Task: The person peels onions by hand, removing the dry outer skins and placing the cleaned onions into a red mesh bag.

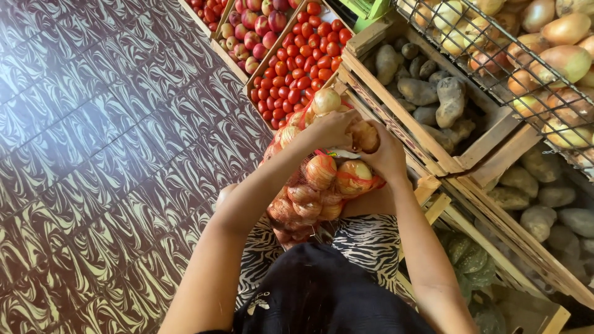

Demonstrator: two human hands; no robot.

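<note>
Your left hand (331, 127) grips mesh onion sack (309, 192) top | right hand (387, 154) cups onion (365, 136) | sack leans at wooden crate (402, 117) | risk: mesh tears, onions spill onto floor (93, 154)

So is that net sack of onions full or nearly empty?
Full. The sack bulges with onions from bottom to top, and both hands, left and right, grip at its mouth.

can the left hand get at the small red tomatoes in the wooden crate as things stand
Probably not right away: the left hand is gripping the red mesh sack of onions. The small red tomatoes lie uncovered just beyond it, so the path itself looks free.
</note>
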